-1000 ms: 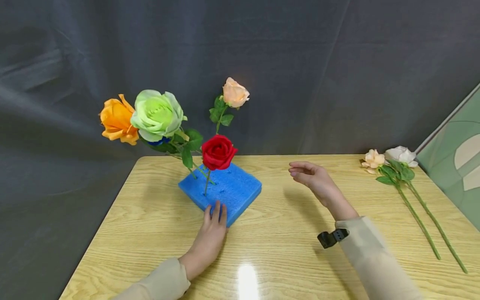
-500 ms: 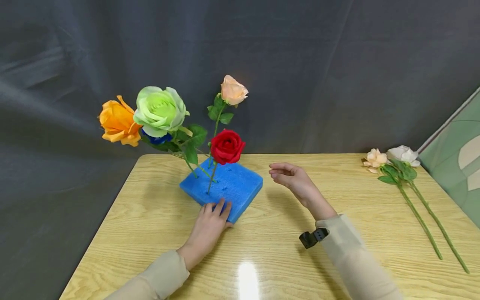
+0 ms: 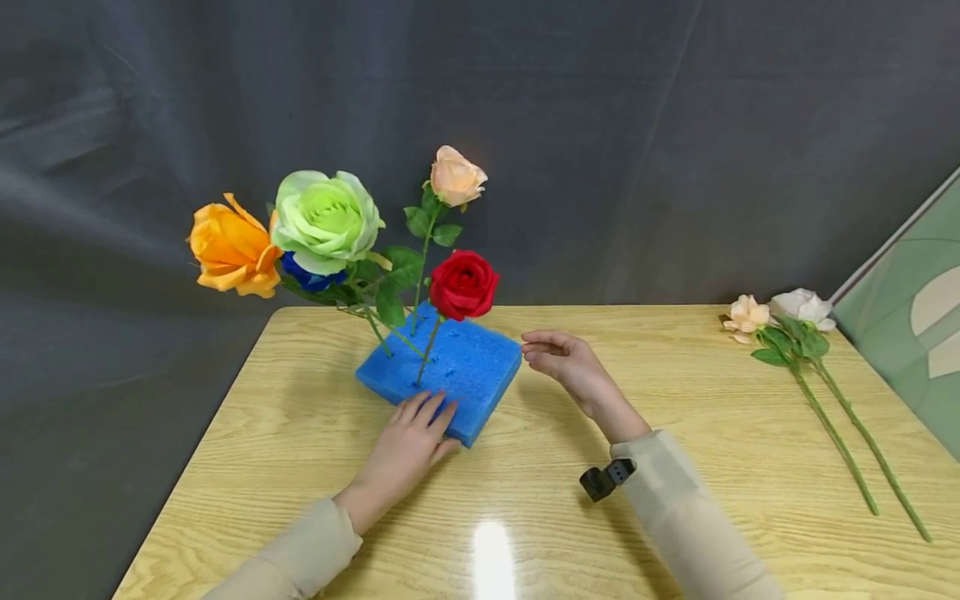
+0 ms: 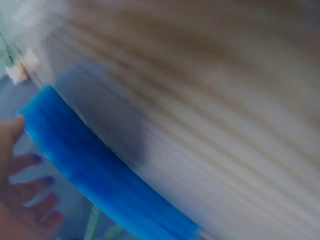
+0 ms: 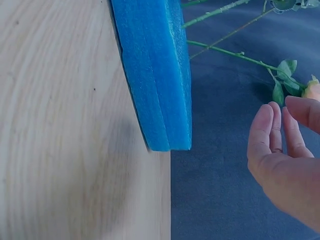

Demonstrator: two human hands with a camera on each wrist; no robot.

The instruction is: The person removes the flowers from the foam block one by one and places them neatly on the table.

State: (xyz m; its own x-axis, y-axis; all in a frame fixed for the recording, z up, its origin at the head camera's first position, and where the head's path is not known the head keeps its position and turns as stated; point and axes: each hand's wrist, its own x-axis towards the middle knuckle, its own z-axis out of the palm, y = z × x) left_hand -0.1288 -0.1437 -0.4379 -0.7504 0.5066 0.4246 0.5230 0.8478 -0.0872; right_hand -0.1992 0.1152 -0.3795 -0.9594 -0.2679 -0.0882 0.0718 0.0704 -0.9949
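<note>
Already five multicoloured artificial flowers point(image 3: 330, 218) in blue foam slab point(image 3: 476, 358); two pale ones point(image 3: 802, 342) loose, surface's point(image 3: 697, 375) right edge; left grip point(image 3: 401, 442), right grip point(image 3: 581, 375) relaxed, empty.

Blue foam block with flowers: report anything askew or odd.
The orange broad-petalled flower looks askew: in the head view, its bloom leans past the left edge of the blue foam block, while the standing pale-peach rose looks nearer upright.

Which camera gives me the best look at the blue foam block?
The head view: it shows most of the blue foam block, its top with stems stuck in, though the left hand covers part of the near edge. The right wrist view shows its side sharply but cropped; the left wrist view shows only a blurred side.
</note>
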